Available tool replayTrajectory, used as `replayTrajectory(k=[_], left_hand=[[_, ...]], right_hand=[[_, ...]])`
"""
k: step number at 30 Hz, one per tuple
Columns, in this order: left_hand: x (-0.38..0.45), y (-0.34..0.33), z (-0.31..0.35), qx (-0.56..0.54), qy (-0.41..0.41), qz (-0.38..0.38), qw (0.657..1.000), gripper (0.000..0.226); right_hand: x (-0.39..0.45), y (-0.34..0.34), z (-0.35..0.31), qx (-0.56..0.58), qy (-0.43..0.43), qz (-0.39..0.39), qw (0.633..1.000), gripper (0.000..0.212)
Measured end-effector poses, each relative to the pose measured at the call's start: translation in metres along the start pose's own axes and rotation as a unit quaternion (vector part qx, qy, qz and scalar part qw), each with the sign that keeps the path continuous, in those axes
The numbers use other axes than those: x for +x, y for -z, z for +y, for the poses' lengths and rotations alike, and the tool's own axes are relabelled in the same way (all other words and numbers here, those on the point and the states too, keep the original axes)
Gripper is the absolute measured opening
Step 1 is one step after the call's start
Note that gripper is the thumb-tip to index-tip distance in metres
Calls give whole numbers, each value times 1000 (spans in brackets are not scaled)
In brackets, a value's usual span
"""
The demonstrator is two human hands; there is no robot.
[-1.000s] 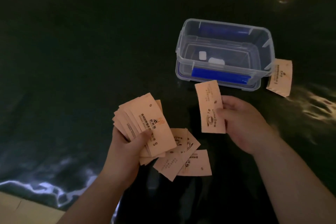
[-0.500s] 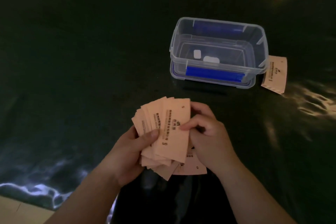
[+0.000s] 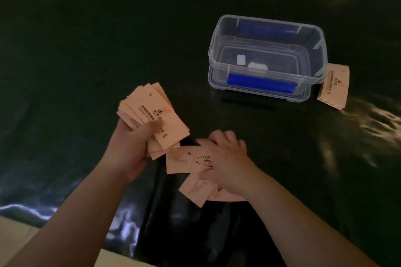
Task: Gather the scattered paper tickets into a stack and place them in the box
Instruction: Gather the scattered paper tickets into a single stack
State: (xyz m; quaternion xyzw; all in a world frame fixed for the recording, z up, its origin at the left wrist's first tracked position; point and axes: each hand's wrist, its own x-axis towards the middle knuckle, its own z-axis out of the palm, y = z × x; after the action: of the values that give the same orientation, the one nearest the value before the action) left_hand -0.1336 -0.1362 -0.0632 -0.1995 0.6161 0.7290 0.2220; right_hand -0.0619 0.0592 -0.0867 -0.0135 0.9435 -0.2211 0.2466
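Left hand grips a fanned stack of pink tickets, thumb across the front. Right hand lies palm down on loose tickets on the dark sheet near its front edge, fingers on the top one. Clear box, open, sits toward the far right; one ticket lies touching its right side.

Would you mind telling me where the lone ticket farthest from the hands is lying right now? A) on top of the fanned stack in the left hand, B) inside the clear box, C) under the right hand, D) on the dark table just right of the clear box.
D: the lone ticket lies on the dark table beside the right end of the clear box, outside it, far from both hands.
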Motion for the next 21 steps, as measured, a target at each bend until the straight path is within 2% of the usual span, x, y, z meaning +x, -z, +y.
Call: replayTrajectory(k=[2,4,8,10,12,15,16,17,19,21], left_hand=[[0,2,-1,-4,-12,6,1000,48],[-2,3,-2,-1,-25,-9,1000,48],[-7,2,-9,4,-30,-22,999,44],[-8,0,-12,-2,-17,-17,1000,45],[-11,-3,-16,0,7,-21,1000,46],[-18,-9,-21,12,66,-63,996,50],[-21,-12,-22,18,91,-88,992,54],[-24,-16,-22,25,115,-120,986,55],[-30,-24,-22,24,152,-190,970,56],[-32,-26,-22,7,174,-238,956,69]], right_hand=[[1,-5,0,9,-8,32,999,72],[-1,-5,8,64,-43,89,993,53],[-14,5,27,204,-168,168,950,25],[-27,14,34,325,-226,180,900,24],[-42,23,40,443,-238,202,840,25],[-58,32,37,654,-130,207,716,30],[-60,32,33,676,-93,199,703,33],[-61,33,29,667,-67,187,718,35],[-58,33,21,602,-40,162,781,37],[-52,31,17,531,-28,146,834,35]])
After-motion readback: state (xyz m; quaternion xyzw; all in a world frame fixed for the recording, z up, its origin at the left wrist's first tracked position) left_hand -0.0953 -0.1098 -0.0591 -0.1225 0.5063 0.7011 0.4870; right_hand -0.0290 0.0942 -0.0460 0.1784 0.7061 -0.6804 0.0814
